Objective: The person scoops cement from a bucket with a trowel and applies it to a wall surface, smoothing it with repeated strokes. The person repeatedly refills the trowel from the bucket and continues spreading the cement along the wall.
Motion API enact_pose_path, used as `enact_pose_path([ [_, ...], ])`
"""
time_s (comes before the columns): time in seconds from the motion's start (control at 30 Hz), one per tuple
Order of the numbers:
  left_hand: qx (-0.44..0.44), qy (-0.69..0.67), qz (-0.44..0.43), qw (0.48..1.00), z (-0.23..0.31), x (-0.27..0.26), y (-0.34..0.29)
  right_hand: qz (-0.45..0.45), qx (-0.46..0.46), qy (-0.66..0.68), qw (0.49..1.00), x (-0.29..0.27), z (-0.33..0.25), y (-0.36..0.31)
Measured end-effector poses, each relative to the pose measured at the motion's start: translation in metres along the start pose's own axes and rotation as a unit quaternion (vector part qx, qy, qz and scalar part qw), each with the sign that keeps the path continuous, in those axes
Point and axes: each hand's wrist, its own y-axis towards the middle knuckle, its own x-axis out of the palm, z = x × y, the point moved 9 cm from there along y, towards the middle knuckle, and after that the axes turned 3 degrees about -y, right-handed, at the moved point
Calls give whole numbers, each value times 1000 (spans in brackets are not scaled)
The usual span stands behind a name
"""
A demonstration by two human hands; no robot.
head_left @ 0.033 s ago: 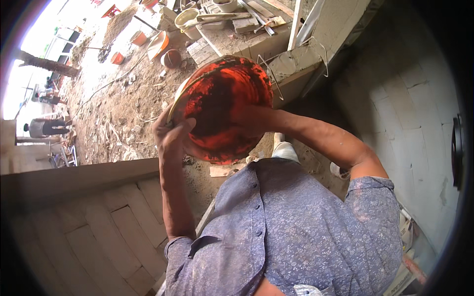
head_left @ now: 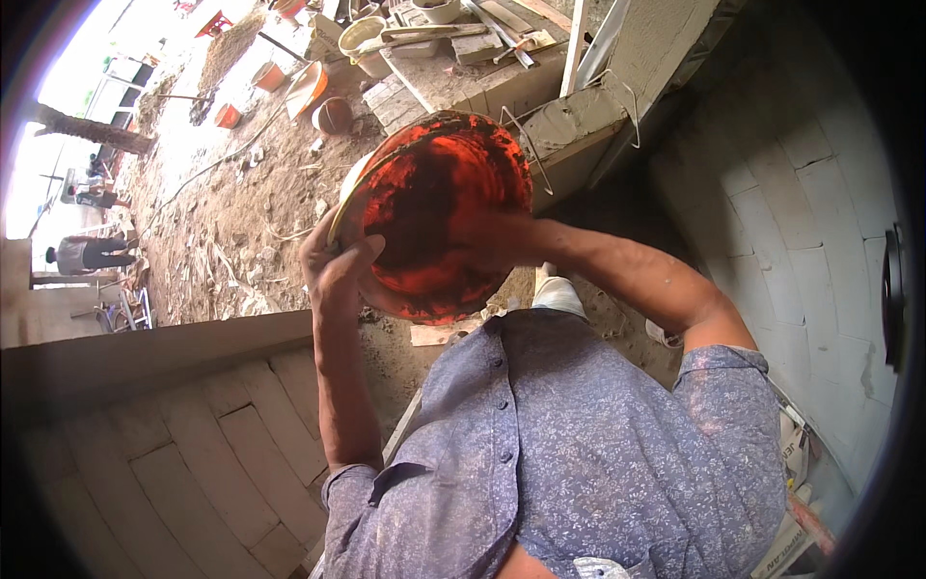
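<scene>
I see my left hand gripping the near rim of one orange bucket, fingers curled over its edge, while my right hand reaches behind the far side and is hidden, so I cannot tell its grip. The bucket is raised in front of my chest, mouth toward me, its stained inside holding nothing I can make out. Around it, a block wall closes the right, a concrete ledge the left, and open dirt ground lies beyond.
</scene>
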Motion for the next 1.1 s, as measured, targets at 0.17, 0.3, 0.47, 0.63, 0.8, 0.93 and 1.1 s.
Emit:
enact_pose_path([
  [0.17,-66,-52,50,995,-41,-12,-8,115,-111,56,986,5,-24,-15],
  [0.3,-97,-37,141,985,-101,-45,-27,5,121,424,898,32,11,-36],
  [0.47,-88,-87,335,934,-173,-96,-96,55,263,486,832,-6,57,-104],
  [0.63,-123,-65,518,844,-278,-152,-191,90,362,481,794,-62,151,-164],
  [0.8,-189,58,651,733,-332,-178,-301,86,418,308,850,-121,238,-155],
  [0.93,-210,86,726,649,-316,-156,-366,114,360,83,922,-99,322,-108],
  [1.1,-232,82,814,526,-331,-126,-467,125,341,-43,931,-72,354,-55],
])
